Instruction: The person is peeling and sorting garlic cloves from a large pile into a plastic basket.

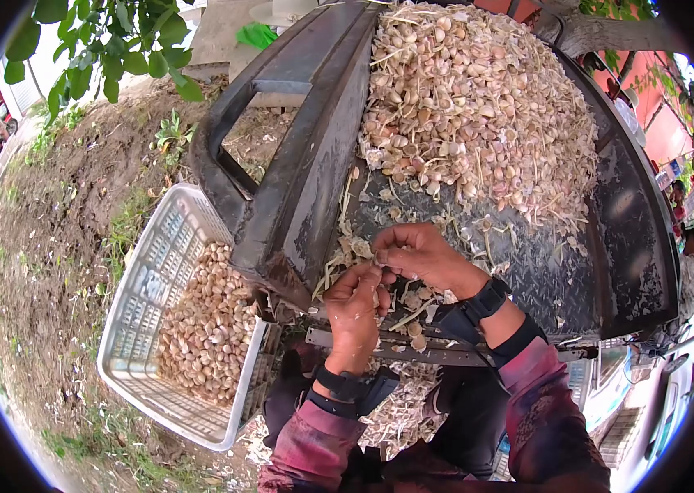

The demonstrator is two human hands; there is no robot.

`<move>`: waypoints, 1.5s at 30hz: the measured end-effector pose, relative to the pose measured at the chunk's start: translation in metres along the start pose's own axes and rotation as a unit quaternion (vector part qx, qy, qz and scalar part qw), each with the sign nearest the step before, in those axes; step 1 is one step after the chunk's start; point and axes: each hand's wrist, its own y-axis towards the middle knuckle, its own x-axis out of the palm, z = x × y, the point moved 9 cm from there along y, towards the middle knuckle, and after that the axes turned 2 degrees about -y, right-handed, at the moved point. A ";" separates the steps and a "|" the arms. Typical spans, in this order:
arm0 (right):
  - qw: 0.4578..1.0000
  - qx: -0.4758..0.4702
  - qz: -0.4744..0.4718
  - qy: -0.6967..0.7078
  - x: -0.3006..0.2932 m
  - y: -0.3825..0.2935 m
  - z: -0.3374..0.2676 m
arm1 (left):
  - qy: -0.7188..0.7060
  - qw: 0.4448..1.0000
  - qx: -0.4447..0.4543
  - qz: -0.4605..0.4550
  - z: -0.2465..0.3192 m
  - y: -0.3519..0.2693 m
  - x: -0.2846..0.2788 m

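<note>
Both hands meet over the near edge of a dark metal truck bed [532,277]. My left hand [356,302] has its fingers curled, the thumb and fingertips close against those of my right hand [418,256]. Between the fingertips there seems to be something small and pale, perhaps a garlic clove; the fingers mostly hide it. Beyond the hands lies a large heap of garlic cloves [476,105] mixed with dry skins and stalks. Loose skins and root discs [415,302] lie beneath and beside the hands. Separated garlic cloves [211,326] partly fill a white plastic basket [137,277] at the left.
A raised dark metal side frame [304,166] stands between the bed and the basket. Bare soil with weeds [63,246] spreads to the left. Leafy branches [119,43] hang at the upper left. Garlic waste [408,394] lies below the bed's edge. A person [692,246] is at the far right.
</note>
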 end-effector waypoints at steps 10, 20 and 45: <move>0.993 0.011 -0.047 0.104 0.016 -0.013 0.006 | -0.152 0.986 -0.066 0.004 -0.015 -0.002 0.001; 0.965 0.082 -0.076 0.237 0.026 -0.017 0.016 | -0.193 0.978 -0.082 -0.003 -0.013 -0.006 0.010; 0.947 -0.112 0.157 -0.256 -0.016 0.024 -0.018 | -0.055 0.997 0.010 0.056 -0.005 -0.003 -0.001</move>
